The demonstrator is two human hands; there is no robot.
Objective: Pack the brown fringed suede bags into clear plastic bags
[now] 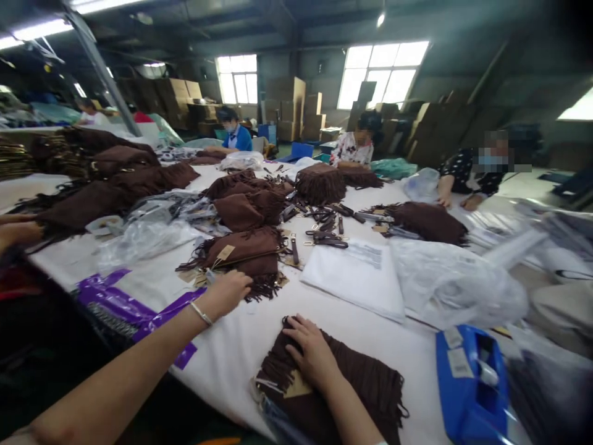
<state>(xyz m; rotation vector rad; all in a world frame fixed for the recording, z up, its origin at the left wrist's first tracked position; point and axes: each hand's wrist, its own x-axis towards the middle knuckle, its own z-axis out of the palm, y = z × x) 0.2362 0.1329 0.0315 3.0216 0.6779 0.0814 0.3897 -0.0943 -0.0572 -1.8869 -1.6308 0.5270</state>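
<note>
My left hand (228,293), with a pale bracelet at the wrist, reaches to the front edge of a brown fringed bag (254,246). Its fingers are curled closed on that bag's edge; the fingertips are partly hidden. A tan paper tag (226,253) lies on top of this bag. Closer to me, my right hand (313,349) lies with fingers spread on a second brown fringed bag (365,377), pressing its fringe flat. Another tan tag (297,386) and some clear plastic stick out beside that hand.
A blue tape dispenser (470,383) stands at the right, near clear plastic bags (454,278) and a folded white sheet (354,278). Dark straps with clasps (327,238) lie mid-table. Purple tape (111,303) runs along the left edge. Several co-workers sit across the table.
</note>
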